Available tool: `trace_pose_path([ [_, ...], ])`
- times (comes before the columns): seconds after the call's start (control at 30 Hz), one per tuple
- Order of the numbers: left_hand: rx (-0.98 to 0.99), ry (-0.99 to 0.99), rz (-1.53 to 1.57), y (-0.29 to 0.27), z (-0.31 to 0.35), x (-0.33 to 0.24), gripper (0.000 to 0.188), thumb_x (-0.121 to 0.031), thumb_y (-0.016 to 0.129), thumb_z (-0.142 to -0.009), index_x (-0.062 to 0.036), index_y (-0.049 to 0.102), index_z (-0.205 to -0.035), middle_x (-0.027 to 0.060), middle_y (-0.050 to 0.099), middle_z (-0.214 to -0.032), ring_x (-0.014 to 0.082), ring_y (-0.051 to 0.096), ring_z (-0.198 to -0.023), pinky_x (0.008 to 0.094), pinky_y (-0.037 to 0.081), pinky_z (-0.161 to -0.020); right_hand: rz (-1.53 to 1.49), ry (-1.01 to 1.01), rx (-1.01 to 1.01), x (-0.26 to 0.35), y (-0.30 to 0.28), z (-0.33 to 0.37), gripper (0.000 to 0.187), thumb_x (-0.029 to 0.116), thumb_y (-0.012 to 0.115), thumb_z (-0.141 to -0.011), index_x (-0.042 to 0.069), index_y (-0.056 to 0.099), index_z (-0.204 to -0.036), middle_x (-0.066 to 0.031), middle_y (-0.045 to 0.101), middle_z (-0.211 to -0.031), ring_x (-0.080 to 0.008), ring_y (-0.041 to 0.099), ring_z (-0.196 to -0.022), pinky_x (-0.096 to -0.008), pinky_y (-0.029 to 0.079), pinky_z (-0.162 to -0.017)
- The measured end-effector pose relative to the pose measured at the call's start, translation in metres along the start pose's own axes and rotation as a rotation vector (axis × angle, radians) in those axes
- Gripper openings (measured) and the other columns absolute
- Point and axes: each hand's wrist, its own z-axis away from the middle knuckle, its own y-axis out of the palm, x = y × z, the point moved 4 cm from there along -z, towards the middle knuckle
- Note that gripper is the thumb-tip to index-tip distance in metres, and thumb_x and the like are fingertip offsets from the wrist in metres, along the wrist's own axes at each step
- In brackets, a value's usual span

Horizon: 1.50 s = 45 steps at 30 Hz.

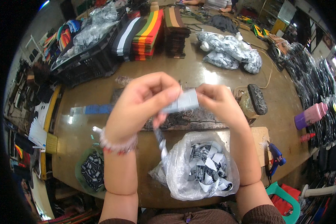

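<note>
Both hands pinch one grey woven label strip [183,102] above the bench's near edge: left hand [145,100] clenched on one end, right hand [216,100] on the other. A loose pinch could drop it beside the clear label bag [175,171].

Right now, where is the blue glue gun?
In the head view, the blue glue gun lies at the table's right near edge, beside the pale wooden board, right of the clear plastic bag of printed labels.
</note>
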Motion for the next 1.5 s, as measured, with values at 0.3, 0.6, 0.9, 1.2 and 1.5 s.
trace_pose_path([
  [0.3,0.179,0.772,1.200,0.028,0.087,-0.096,0.009,-0.013,0.045,-0.094,-0.0049,0.041,-0.097,0.0100,0.044,-0.084,0.0217,0.053,-0.065,0.0310,0.051,-0.049,-0.174,-0.795,1.134,0.112,0.037,0.127,0.028,0.032,0.057,-0.093,0.005,0.061,-0.089,-0.0115,0.061,-0.077,-0.0282,0.061,-0.066,-0.0352,0.050,-0.059],
  [0.6,-0.197,0.974,0.823,-0.002,0.068,-0.072,0.017,0.004,0.052,-0.088,-0.0034,0.046,-0.101,0.0033,0.043,-0.084,0.0100,0.042,-0.066,0.0205,0.039,-0.052,0.321,-0.110,-0.292,0.091,-0.052,0.108,0.021,0.019,0.072,-0.073,0.000,0.063,-0.076,-0.0112,0.055,-0.061,-0.0197,0.056,-0.055,-0.0313,0.044,-0.053],
  [0.9,-0.251,0.107,-0.651,-0.005,-0.024,0.014,0.015,-0.012,0.065,-0.087,0.0034,0.065,-0.089,0.0033,0.064,-0.073,0.0054,0.057,-0.068,0.0224,0.045,-0.061,-0.348,-0.083,-0.088,0.007,0.008,0.002,0.040,0.036,0.064,-0.089,-0.003,0.069,-0.091,-0.0006,0.061,-0.069,-0.0069,0.051,-0.062,-0.0263,0.041,-0.056],
  [1.2,-0.200,0.049,-0.758,-0.030,-0.040,0.059,0.021,-0.019,0.067,-0.087,0.0021,0.066,-0.084,-0.0017,0.059,-0.068,0.0025,0.047,-0.061,0.0217,0.038,-0.055,-0.508,0.177,-0.151,-0.044,0.030,-0.019,0.018,0.020,0.072,-0.085,0.003,0.065,-0.084,0.0062,0.056,-0.064,0.0018,0.034,-0.046,-0.0171,0.021,-0.040],
  [1.5,-0.211,-0.051,-0.734,-0.044,-0.048,0.082,0.026,-0.022,0.067,-0.085,0.0039,0.067,-0.086,0.0107,0.067,-0.074,0.0142,0.061,-0.064,0.0297,0.047,-0.061,-0.500,0.175,-0.193,-0.066,0.038,-0.026,0.019,0.020,0.071,-0.085,0.003,0.065,-0.083,0.0059,0.057,-0.062,0.0011,0.036,-0.046,-0.0176,0.022,-0.040],
])
